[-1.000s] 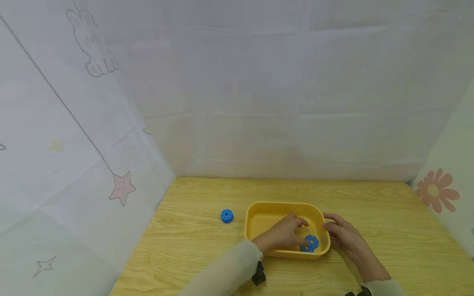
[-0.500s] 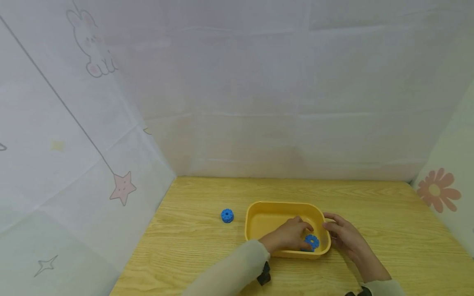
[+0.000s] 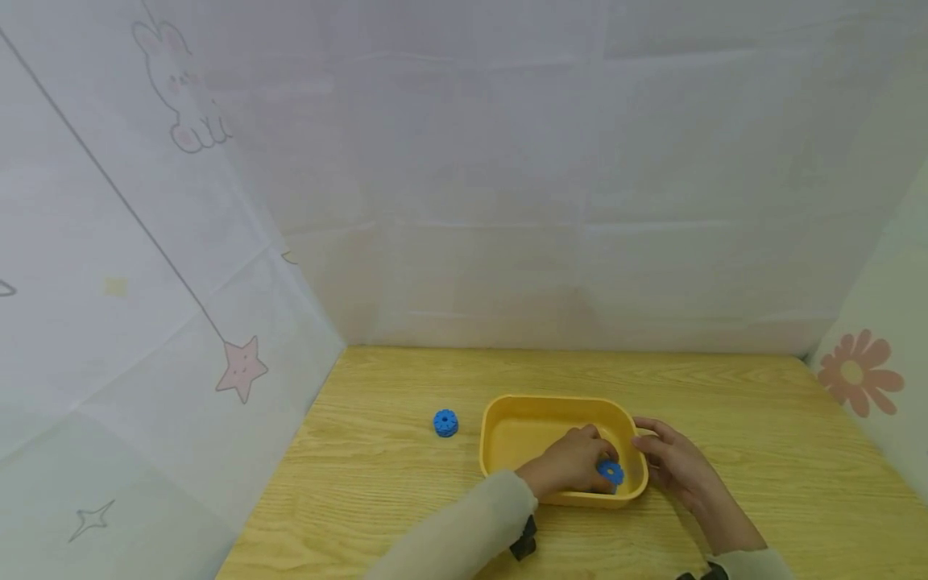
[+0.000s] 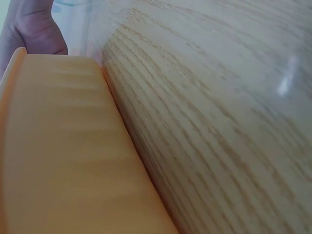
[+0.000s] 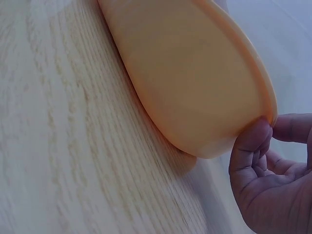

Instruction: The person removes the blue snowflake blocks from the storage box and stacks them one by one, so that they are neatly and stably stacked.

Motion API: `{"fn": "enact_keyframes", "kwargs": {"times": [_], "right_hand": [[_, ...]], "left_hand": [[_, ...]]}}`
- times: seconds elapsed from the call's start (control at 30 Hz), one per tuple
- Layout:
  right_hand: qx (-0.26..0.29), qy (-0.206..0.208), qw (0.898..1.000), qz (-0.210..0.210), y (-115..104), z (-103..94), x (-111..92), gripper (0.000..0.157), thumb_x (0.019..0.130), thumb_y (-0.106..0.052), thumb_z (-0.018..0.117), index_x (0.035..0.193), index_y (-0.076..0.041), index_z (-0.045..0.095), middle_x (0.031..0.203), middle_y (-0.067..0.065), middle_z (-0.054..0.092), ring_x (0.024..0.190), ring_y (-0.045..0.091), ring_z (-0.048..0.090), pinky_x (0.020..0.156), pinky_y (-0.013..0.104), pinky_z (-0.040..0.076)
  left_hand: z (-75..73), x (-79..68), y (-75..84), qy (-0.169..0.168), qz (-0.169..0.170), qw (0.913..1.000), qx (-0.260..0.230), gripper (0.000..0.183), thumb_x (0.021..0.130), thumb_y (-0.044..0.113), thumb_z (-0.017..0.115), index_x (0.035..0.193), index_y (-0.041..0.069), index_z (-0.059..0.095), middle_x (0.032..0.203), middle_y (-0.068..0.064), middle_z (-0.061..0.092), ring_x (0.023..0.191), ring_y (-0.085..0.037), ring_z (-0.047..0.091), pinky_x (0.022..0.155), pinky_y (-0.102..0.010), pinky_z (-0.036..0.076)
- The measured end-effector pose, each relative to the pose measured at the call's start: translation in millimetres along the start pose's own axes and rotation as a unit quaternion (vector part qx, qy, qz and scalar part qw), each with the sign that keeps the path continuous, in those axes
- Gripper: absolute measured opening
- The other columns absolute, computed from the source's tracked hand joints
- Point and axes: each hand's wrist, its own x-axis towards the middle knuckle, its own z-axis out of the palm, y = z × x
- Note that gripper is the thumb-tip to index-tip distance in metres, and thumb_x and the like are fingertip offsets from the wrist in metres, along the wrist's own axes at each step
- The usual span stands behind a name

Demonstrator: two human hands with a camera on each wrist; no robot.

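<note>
In the head view, my left hand [image 3: 573,463] reaches into a yellow plastic tray [image 3: 518,407]. Its curled thumb and fingers close around a blue flower-shaped disc [image 3: 611,471] at the tray's right end. A second blue disc lies beneath it, mostly hidden by the thumb. My right hand [image 3: 674,459] is at the tray's right end. The right wrist view shows the thumb and fingers of that hand [image 5: 273,180] pinching the tray's rim [image 5: 261,83]. From the left wrist, the tray's outer side wall [image 4: 73,146] fills much of the picture.
To the left of the tray, a small stack of blue discs [image 3: 445,423] stands on the wooden table [image 3: 362,499]. White cloth with printed figures hangs behind the table [image 3: 464,201] and along both sides.
My left hand has moved right and slightly down inside the tray, its fingers drawing in around the blue disc. My right hand has stayed on the rim.
</note>
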Motion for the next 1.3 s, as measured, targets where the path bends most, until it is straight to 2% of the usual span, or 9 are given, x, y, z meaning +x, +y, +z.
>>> {"fn": "enact_keyframes", "kwargs": {"times": [0.17,0.4,0.6,0.7,0.8,0.93,1.17,1.3], "right_hand": [[-0.002,0.0,1.0,0.001,0.3,0.1,-0.3,0.062,0.103,-0.023,0.061,0.153,-0.001,0.032,0.118,0.005,0.065,0.104,0.019,0.068,0.086,0.036,0.057],[-0.01,0.004,1.0,-0.002,-0.1,0.3,-0.4,0.062,0.103,-0.022,0.06,0.154,0.0,0.032,0.116,0.005,0.066,0.102,0.018,0.067,0.084,0.035,0.058],[-0.021,0.008,1.0,-0.006,1.2,-0.4,1.1,0.062,0.103,-0.023,0.06,0.154,0.0,0.032,0.116,0.006,0.067,0.101,0.017,0.068,0.082,0.033,0.058],[-0.022,0.006,1.0,-0.008,1.7,-0.6,1.1,0.062,0.103,-0.023,0.06,0.154,0.0,0.032,0.116,0.006,0.067,0.101,0.018,0.068,0.082,0.034,0.058],[-0.019,0.002,1.0,-0.008,1.6,-0.9,0.8,0.062,0.103,-0.023,0.06,0.154,0.0,0.032,0.117,0.006,0.067,0.102,0.018,0.068,0.083,0.034,0.058],[-0.013,-0.005,1.0,-0.009,1.5,-1.2,0.3,0.062,0.104,-0.023,0.059,0.154,0.0,0.031,0.117,0.004,0.067,0.102,0.018,0.068,0.084,0.034,0.058],[-0.016,0.01,1.0,-0.005,1.4,0.3,1.2,0.061,0.103,-0.023,0.06,0.153,0.0,0.033,0.115,0.002,0.067,0.101,0.016,0.068,0.083,0.033,0.058],[-0.024,0.026,0.999,0.004,0.9,1.6,2.5,0.061,0.102,-0.022,0.061,0.153,-0.001,0.034,0.114,0.003,0.068,0.099,0.015,0.067,0.082,0.032,0.058]], "left_hand": [[2.0,2.0,1.4,0.008,-0.007,0.9999,-0.004,0.04,0.085,0.046,0.081,0.122,0.034,0.07,0.111,0.016,0.053,0.092,-0.002,0.048,0.078,-0.017,0.046],[-0.3,4.4,4.4,0.008,-0.016,0.9998,0.007,0.038,0.085,0.044,0.082,0.118,0.029,0.071,0.109,0.015,0.055,0.092,-0.001,0.051,0.082,-0.016,0.046],[-3.0,6.4,7.9,-0.009,-0.046,0.9985,-0.027,0.033,0.083,0.039,0.085,0.11,0.024,0.072,0.103,0.014,0.054,0.083,0.0,0.051,0.077,-0.016,0.047],[-2.3,8.3,6.7,-0.012,-0.049,0.9978,-0.042,0.032,0.082,0.036,0.086,0.107,0.022,0.072,0.1,0.013,0.053,0.08,-0.001,0.049,0.073,-0.016,0.046],[-3.9,8.0,2.4,-0.006,-0.041,0.9953,-0.087,0.033,0.081,0.032,0.087,0.106,0.019,0.07,0.096,0.012,0.057,0.077,-0.001,0.051,0.069,-0.017,0.047],[-9.8,2.4,-8.7,0.006,-0.029,0.9854,-0.167,0.034,0.082,0.032,0.085,0.108,0.019,0.068,0.094,0.012,0.063,0.077,-0.001,0.056,0.07,-0.02,0.049],[-27.7,-14.6,-27.9,0.053,-0.04,0.9762,-0.207,0.04,0.083,0.041,0.084,0.117,0.026,0.069,0.103,0.016,0.062,0.09,-0.002,0.056,0.085,-0.025,0.05],[-38.3,-26.7,-40.0,0.073,-0.035,0.9731,-0.216,0.039,0.085,0.039,0.083,0.119,0.025,0.069,0.106,0.016,0.062,0.092,-0.003,0.056,0.083,-0.026,0.05]]}}
